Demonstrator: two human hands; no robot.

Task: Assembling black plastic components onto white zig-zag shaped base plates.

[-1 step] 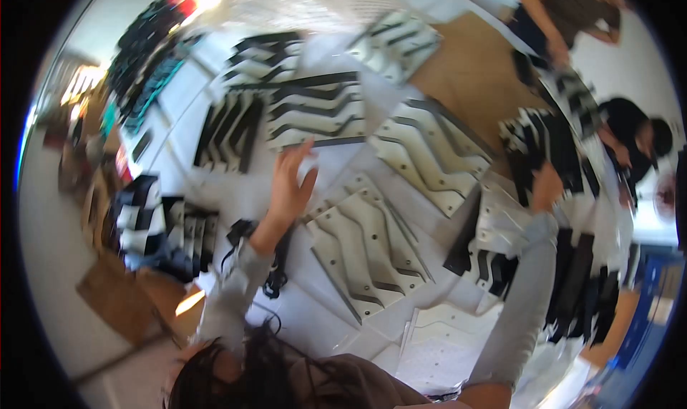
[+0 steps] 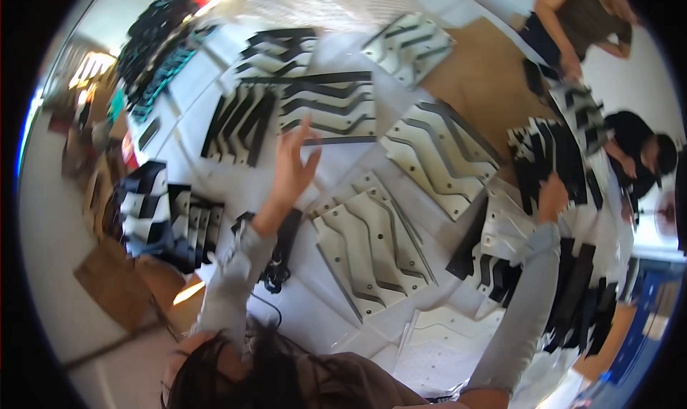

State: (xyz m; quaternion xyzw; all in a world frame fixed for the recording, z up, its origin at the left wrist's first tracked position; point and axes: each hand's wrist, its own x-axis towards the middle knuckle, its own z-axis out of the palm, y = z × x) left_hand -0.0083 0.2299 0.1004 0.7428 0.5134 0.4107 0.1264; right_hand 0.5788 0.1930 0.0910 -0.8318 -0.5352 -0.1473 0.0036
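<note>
— White worktable (image 2: 300, 316) is carrying trays of zigzag strips. Where are the hands sitting relative to the middle white tray (image 2: 372, 248)?

— Left hand (image 2: 293, 167) is hovering just up-left of it, fingers spread, gripping nothing, nearing a loose black strip (image 2: 338, 140). Right hand (image 2: 552, 198) is reaching well to its right, resting on black-and-white strips (image 2: 545, 155); cannot tell whether it is clenching.

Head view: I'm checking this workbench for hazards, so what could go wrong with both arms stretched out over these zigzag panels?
The open left hand hovers above a loose white zigzag panel; a careless sweep might knock it askew. The right hand reaches among crowded black pieces, so edges could snag the grey sleeve. Blur hides its grip.
</note>
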